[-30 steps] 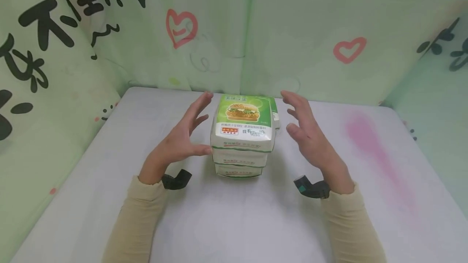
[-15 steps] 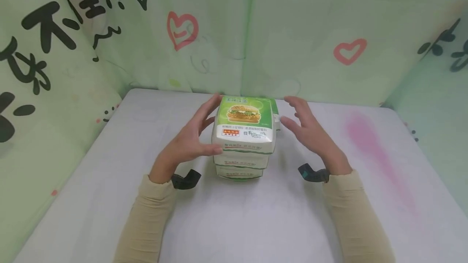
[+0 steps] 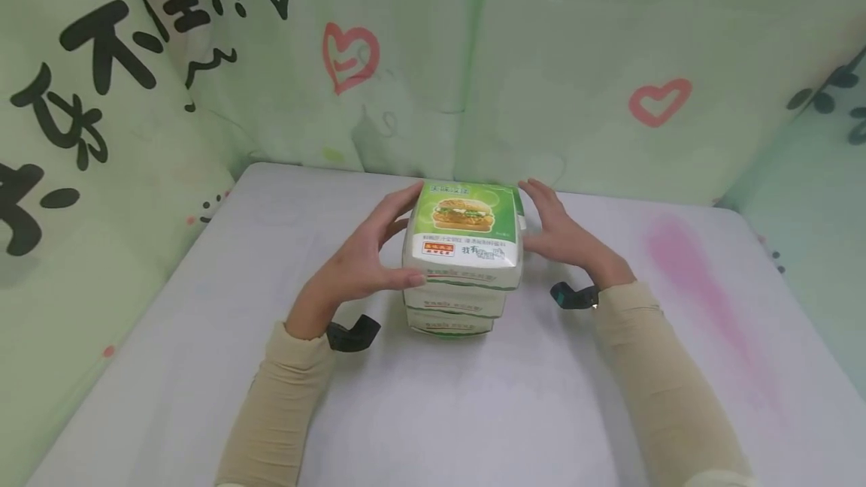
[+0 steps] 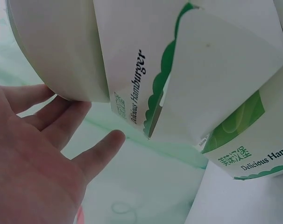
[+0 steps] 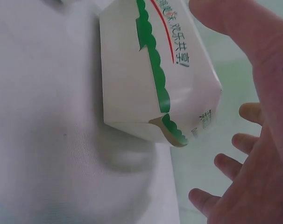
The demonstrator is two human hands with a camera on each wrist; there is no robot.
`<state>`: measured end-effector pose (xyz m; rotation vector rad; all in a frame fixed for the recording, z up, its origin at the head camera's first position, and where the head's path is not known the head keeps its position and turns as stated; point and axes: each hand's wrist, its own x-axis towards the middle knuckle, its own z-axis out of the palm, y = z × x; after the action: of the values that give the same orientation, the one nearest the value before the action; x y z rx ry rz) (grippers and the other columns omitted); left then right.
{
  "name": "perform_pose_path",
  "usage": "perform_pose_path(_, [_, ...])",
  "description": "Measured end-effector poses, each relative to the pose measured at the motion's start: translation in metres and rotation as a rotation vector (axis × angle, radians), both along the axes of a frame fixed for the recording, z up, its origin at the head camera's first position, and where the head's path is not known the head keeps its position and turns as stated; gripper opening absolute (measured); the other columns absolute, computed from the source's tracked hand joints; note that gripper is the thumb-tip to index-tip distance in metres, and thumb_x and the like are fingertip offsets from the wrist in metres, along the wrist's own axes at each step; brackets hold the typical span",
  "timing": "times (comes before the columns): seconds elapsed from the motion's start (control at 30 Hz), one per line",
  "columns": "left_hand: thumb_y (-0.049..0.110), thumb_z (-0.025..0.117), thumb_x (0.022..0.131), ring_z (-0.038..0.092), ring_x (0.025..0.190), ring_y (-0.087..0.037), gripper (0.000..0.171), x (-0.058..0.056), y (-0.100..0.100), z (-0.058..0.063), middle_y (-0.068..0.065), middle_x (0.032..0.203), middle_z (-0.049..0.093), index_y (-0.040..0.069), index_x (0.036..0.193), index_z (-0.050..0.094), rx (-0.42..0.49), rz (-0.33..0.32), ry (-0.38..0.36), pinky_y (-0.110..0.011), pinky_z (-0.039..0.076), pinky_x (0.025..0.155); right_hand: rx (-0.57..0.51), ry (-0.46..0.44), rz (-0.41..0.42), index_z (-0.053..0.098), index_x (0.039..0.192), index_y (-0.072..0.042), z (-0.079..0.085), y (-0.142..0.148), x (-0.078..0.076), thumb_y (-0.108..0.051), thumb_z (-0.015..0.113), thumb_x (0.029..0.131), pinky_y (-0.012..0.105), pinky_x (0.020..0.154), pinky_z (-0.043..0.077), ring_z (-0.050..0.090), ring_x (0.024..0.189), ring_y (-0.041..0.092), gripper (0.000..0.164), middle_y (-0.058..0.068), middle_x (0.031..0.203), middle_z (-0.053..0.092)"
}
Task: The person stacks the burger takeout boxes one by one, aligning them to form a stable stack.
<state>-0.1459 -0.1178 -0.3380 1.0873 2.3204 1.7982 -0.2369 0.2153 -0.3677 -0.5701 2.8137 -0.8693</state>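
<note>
A stack of several white-and-green hamburger boxes [image 3: 463, 246] stands on the white table, its top lid printed with a burger. Another hamburger box [image 5: 137, 79] stands behind it, mostly hidden in the head view. My left hand [image 3: 358, 261] spans the left side of the top box, thumb on its front and fingertips at its back left corner. In the left wrist view, the left fingers [image 4: 62, 121] touch a box's edge while the little finger is off it. My right hand [image 3: 561, 231] is beside the rear box, thumb near it and fingers spread, apart from it.
The white table [image 3: 419, 419] has a pink smear [image 3: 704, 307] on the right. Behind it hangs a green printed cloth [image 3: 541, 58] with hearts and black characters. Black wrist cameras [image 3: 353, 334] sit under both wrists.
My left hand has moved right, from beside the stack to the top box. The right hand has moved left and forward toward the rear box. The stack stays on the table.
</note>
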Motion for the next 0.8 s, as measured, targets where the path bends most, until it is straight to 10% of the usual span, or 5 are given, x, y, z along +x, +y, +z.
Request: perform_pose_path(0.8, [0.022,0.083,0.076,0.028,0.148,-0.013,0.1,-0.002,0.0,-0.001,0.002,0.158,0.031,0.02,0.157,0.025,-0.025,0.027,0.029,-0.045,0.031,0.12,0.06,-0.035,0.06,0.019,0.158,-0.012,-0.006,-0.006,-0.015,-0.044,0.072,0.083,0.07,0.116,0.017,0.007,0.151,0.044,0.097,0.016,0.166,0.002])
